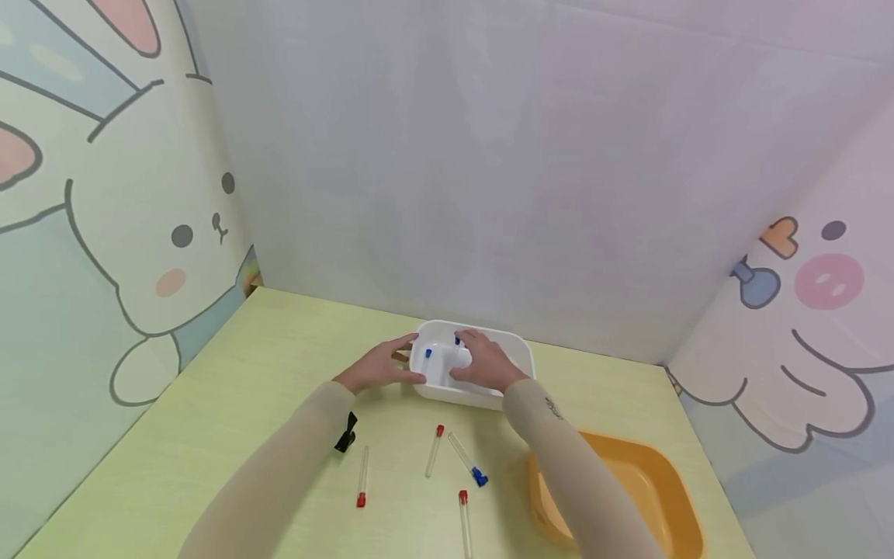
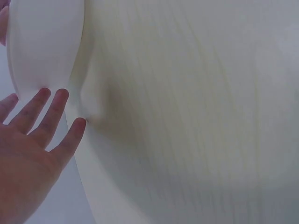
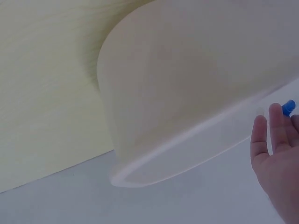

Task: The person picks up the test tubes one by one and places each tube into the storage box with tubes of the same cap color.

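A white bin [image 1: 473, 394] stands at the back of the table. My left hand [image 1: 380, 366] is at its left end, fingers spread and nearly straight, with fingertips against the bin's outer wall [image 2: 46, 44] in the left wrist view. Reaching over the bin, my right hand [image 1: 486, 362] holds a clear tube with a blue cap [image 1: 457, 340] at the fingertips; the palm hides much of the grip. That blue cap [image 3: 289, 107] shows beside the fingers [image 3: 279, 128] in the right wrist view. Another blue-capped tube [image 1: 428, 353] lies inside the bin, towards its left end.
Red-capped tubes [image 1: 434, 450] and a tube with a blue cap [image 1: 469, 461] lie on the table in front. A black clip-like object [image 1: 346, 433] is beside the left forearm. An orange bin [image 1: 670, 485] stands front right, partly under the right forearm. Cloth walls surround the table.
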`<state>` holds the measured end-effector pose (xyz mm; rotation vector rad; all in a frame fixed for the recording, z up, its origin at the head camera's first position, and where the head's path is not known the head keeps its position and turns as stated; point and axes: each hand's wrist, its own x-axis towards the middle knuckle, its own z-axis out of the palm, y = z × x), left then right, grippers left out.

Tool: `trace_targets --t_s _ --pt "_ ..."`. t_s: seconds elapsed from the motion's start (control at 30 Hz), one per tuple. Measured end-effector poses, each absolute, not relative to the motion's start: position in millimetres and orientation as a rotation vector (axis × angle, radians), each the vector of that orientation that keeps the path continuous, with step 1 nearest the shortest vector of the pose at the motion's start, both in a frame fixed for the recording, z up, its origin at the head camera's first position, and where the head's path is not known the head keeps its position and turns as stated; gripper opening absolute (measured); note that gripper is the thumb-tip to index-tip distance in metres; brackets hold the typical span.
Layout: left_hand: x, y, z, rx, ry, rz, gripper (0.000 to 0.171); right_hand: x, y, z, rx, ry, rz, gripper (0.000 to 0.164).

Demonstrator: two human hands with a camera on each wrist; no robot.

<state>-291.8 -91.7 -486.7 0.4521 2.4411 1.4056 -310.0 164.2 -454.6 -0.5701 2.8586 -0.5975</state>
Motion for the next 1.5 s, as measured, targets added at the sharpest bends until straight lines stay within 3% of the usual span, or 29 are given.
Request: trace_targets --t_s 1.5 --pt "-294 -92 -492 0.433 2.475 1.390 0.102 -316 151 -484 -0.548 2.796 -0.416 0.084"
